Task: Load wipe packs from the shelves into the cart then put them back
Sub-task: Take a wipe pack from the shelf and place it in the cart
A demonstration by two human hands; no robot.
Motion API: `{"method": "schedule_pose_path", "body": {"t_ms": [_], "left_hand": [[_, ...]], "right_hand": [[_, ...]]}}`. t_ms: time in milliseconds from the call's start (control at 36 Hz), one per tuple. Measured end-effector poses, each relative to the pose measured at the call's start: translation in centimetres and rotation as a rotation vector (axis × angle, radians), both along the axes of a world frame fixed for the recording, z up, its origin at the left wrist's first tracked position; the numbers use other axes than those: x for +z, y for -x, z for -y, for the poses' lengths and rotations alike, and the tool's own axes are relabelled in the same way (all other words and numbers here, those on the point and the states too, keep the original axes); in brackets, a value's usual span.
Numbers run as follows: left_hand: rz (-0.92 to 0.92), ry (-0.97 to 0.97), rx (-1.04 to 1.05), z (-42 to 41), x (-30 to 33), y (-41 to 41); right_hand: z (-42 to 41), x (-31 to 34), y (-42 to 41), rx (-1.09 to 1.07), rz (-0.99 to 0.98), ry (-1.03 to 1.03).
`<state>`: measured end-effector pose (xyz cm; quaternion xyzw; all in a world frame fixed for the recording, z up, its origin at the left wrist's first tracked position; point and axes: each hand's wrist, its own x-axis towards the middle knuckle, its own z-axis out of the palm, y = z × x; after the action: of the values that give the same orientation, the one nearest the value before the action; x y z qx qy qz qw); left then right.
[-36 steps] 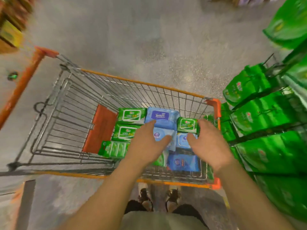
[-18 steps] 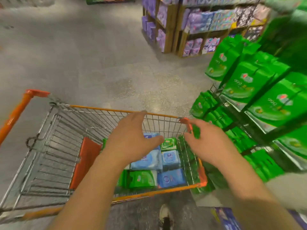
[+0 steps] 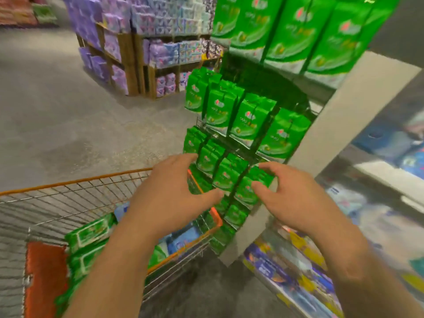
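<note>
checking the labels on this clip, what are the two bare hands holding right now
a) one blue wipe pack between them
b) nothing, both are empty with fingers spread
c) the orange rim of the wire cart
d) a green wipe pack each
b: the left hand and right hand hang open above the orange-rimmed wire shopping cart, in front of the hanging green packs on the rack, gripping nothing.

Both forearms bare, no sleeves or jewellery.
</note>
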<state>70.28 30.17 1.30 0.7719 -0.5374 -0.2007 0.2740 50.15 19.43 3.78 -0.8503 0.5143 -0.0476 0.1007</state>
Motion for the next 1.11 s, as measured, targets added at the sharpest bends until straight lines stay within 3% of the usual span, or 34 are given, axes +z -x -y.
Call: {"method": "schedule_pose_path", "body": {"t_ms": [528,806,1111], "left_hand": [[0.136,0.072,-0.316,1.7,4.8,27.9],[0.111,0.133,-0.479,1.7,6.5,43.0],[0.108,0.153,-0.636,3.9,6.6,53.3]], "right_hand": [[-6.8,4.7,29.5,-0.310,0.116,0.081],[-11.0,5.5,45.5,-0.513,0.194,0.095],[-13.4,4.5,56.5,-0.776,0.321,0.028]]}}
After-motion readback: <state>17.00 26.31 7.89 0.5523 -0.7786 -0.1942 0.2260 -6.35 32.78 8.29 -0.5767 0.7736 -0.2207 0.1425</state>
